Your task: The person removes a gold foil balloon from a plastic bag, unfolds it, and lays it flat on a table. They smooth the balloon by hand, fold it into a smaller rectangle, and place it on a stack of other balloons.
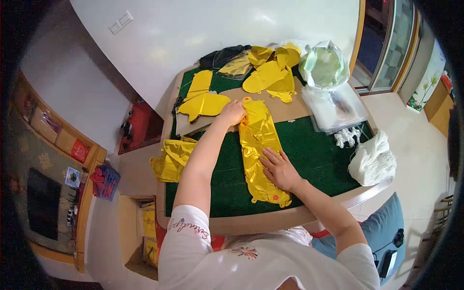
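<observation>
A long, flat gold foil piece (260,145) lies lengthwise on the green table top (309,159), with a small red mark near each end. My left hand (233,113) is closed at its upper left edge, fingers pinching the foil. Farther down, my right hand (280,169) rests flat on the crinkled foil with its fingers spread. Just left of my left hand lie smooth gold foil pieces (205,105) on cardboard. Crumpled gold foil (174,158) sits at the table's left edge.
More gold foil pieces (266,77) and a black bag (222,57) lie at the back. To the right are a pale green plastic bag (325,65), clear plastic sleeves (336,108) and a white string bundle (372,158). A cardboard box (133,232) stands on the floor at left.
</observation>
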A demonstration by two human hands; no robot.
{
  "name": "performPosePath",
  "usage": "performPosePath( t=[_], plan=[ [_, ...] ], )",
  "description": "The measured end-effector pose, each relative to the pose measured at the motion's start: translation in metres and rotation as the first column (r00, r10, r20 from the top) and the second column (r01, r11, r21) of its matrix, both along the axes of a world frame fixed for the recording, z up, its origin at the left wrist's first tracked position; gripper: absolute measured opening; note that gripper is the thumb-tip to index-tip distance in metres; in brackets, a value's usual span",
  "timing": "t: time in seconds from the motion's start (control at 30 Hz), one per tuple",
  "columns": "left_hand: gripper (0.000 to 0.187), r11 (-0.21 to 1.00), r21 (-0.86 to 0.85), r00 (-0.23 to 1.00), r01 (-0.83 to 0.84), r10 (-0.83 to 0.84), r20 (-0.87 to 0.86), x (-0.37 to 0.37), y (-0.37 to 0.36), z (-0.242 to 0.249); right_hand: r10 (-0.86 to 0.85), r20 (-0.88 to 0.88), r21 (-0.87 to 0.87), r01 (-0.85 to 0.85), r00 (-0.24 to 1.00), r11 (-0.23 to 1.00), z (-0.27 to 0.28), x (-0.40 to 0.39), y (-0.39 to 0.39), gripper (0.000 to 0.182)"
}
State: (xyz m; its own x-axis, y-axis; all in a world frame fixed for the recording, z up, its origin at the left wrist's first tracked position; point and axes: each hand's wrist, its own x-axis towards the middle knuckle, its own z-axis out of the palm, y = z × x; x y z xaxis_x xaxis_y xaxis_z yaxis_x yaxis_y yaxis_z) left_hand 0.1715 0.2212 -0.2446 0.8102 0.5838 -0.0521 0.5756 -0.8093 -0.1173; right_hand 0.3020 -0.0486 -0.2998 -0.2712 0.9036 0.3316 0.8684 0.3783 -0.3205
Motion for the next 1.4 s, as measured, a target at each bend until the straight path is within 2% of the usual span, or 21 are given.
performPosePath(
  t=[0.1, 0.17, 0.3, 0.37, 0.5, 0.57, 0.7, 0.8, 0.87, 0.9, 0.97, 1.0, 1.07, 1.17, 1.23, 1.3, 1.37, 1.4],
  plan=[
    [0.020, 1.000, -0.025, 0.998, 0.015, -0.017, -0.054, -0.001, -0.002, 0.005, -0.005, -0.006, -0.022, 0.005, 1.000, 1.000, 0.002, 0.000, -0.001, 0.045],
    [0.007, 0.997, 0.035, 0.998, 0.062, -0.062, 0.020, -0.003, 0.005, -0.010, 0.000, -0.008, -0.025, 0.000, 1.000, 1.000, 0.001, -0.001, 0.000, 0.045],
    [0.007, 0.993, 0.079, 0.994, 0.087, -0.092, 0.061, -0.002, 0.003, -0.018, 0.002, -0.021, -0.012, -0.002, 1.000, 1.000, 0.000, 0.000, 0.000, 0.044],
    [0.017, 0.993, 0.106, 0.999, 0.051, -0.050, -0.011, 0.000, -0.004, -0.010, 0.006, -0.020, -0.013, -0.006, 1.000, 1.000, -0.001, 0.001, 0.000, 0.044],
    [0.019, 0.990, 0.126, 0.997, 0.056, -0.049, -0.058, 0.002, -0.002, -0.012, 0.016, -0.028, -0.022, -0.017, 0.999, 1.000, 0.003, 0.001, 0.000, 0.043],
    [0.019, 0.978, 0.189, 0.985, 0.091, -0.060, -0.162, 0.003, -0.003, -0.011, 0.016, -0.037, -0.031, -0.017, 0.999, 0.999, 0.002, 0.001, 0.000, 0.043],
    [0.020, 0.976, 0.198, 0.987, 0.087, -0.057, -0.153, 0.005, -0.003, -0.014, 0.010, -0.045, -0.014, -0.010, 0.999, 1.000, -0.004, 0.001, 0.002, 0.044],
    [0.016, 0.979, 0.197, 0.996, 0.057, -0.041, -0.085, 0.003, -0.002, -0.022, 0.010, -0.047, -0.015, -0.011, 0.999, 1.000, -0.005, 0.001, 0.001, 0.044],
    [0.019, 0.972, 0.224, 0.992, 0.076, -0.096, 0.081, -0.003, -0.006, -0.023, 0.006, -0.043, -0.022, -0.007, 0.999, 1.000, -0.005, -0.001, 0.000, 0.044],
    [0.019, 0.970, 0.231, 0.992, 0.074, -0.096, 0.085, -0.003, -0.010, -0.017, 0.000, -0.041, -0.033, -0.001, 0.999, 0.999, -0.004, 0.000, 0.001, 0.044],
    [0.023, 0.981, 0.116, 0.933, -0.158, 0.110, 0.341, -0.006, -0.028, -0.003, 0.004, -0.042, -0.015, -0.005, 0.999, 1.000, -0.005, 0.002, 0.002, 0.044],
    [0.023, 0.979, 0.115, 0.934, -0.166, 0.119, 0.337, -0.011, -0.040, -0.002, 0.008, -0.054, -0.003, -0.008, 0.998, 1.000, -0.006, 0.000, 0.001, 0.044],
    [0.016, 0.942, -0.010, 0.761, -0.337, 0.278, 0.586, -0.023, -0.067, -0.010, 0.006, -0.054, -0.009, -0.007, 0.999, 1.000, -0.006, 0.000, 0.000, 0.043],
    [0.020, 0.949, -0.118, 0.764, -0.292, 0.306, 0.568, -0.049, -0.106, -0.035, 0.014, -0.065, -0.001, -0.014, 0.998, 1.000, -0.005, 0.000, 0.000, 0.042],
    [0.024, 0.961, -0.100, 0.740, -0.259, 0.263, 0.619, -0.058, -0.133, -0.047, 0.002, -0.065, 0.017, -0.001, 0.998, 1.000, -0.005, 0.000, -0.001, 0.042],
    [0.022, 0.952, -0.128, 0.711, -0.276, 0.292, 0.639, -0.063, -0.146, -0.054, 0.011, -0.078, 0.023, -0.009, 0.997, 1.000, -0.008, 0.000, 0.000, 0.042],
    [0.022, 0.848, -0.325, 0.620, -0.418, 0.528, 0.580, -0.065, -0.141, -0.054, -0.001, -0.056, 0.025, 0.002, 0.998, 1.000, -0.007, 0.000, 0.000, 0.041],
    [0.027, 0.848, -0.355, 0.547, -0.395, 0.527, 0.650, -0.066, -0.125, -0.069, -0.001, -0.064, 0.036, 0.004, 0.998, 0.999, -0.008, -0.001, 0.000, 0.041]
  ],
)
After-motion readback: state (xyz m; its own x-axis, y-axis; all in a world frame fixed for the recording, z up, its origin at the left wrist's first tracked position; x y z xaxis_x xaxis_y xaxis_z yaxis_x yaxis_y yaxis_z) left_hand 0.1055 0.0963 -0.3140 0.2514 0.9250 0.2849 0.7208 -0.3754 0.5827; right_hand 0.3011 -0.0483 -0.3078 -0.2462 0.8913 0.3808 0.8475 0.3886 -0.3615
